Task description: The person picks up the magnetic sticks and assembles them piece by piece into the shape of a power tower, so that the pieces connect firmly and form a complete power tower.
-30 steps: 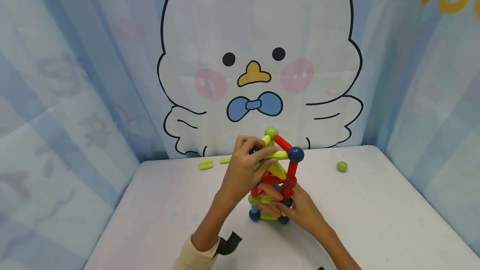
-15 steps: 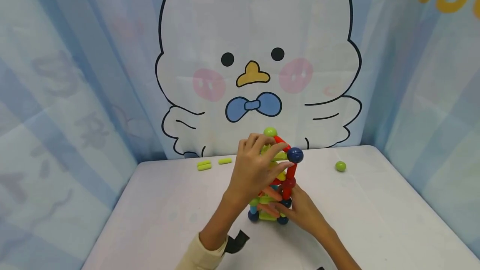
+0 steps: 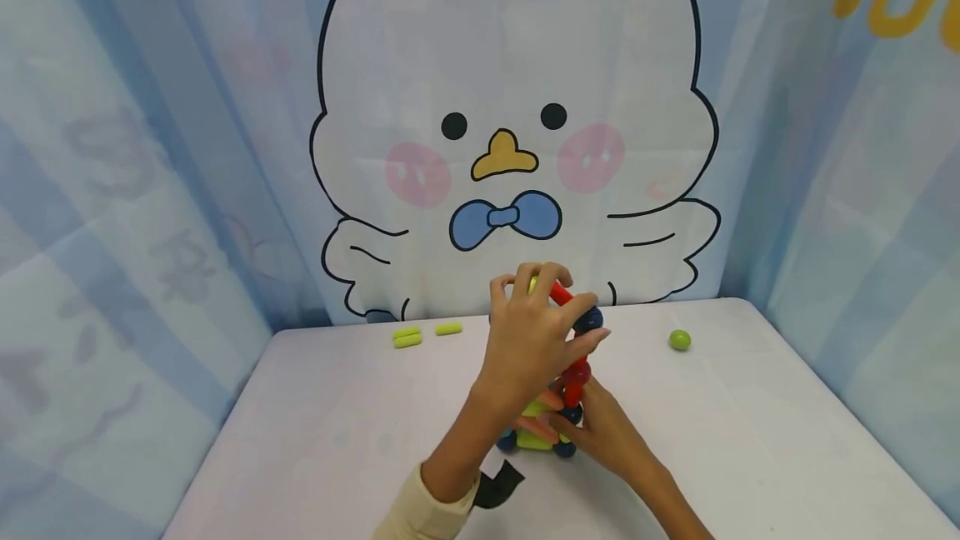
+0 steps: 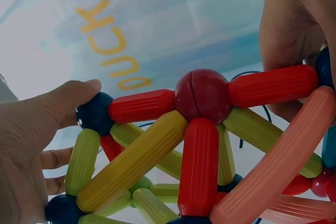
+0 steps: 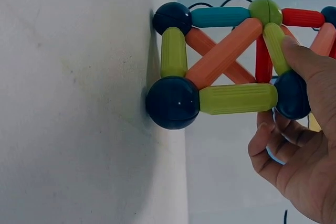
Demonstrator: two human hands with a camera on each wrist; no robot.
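A tower of magnetic sticks and balls (image 3: 536, 440) stands on the table, with red, green, yellow, salmon and blue sticks joined by balls. My left hand (image 3: 528, 327) is at its top and hides much of it in the head view. Thumb and forefinger pinch a dark blue ball (image 3: 589, 320) at the upper right corner; in the left wrist view the thumb lies against that ball (image 4: 95, 113). Lower down, my right hand (image 3: 615, 432) grips the tower's side. In the right wrist view its thumb presses a green stick (image 5: 275, 48) above a dark blue ball (image 5: 292, 95).
Several loose green sticks (image 3: 407, 340) lie at the table's back left. A green ball (image 3: 679, 340) rests at the back right. The white table (image 3: 315, 440) meets a printed curtain (image 3: 247, 148) behind. A black strap end (image 3: 498, 486) hangs by the left sleeve.
My left hand has moved right across the tower's top, from the green stick to the dark blue ball at the corner. My right hand has kept its grip low on the tower.
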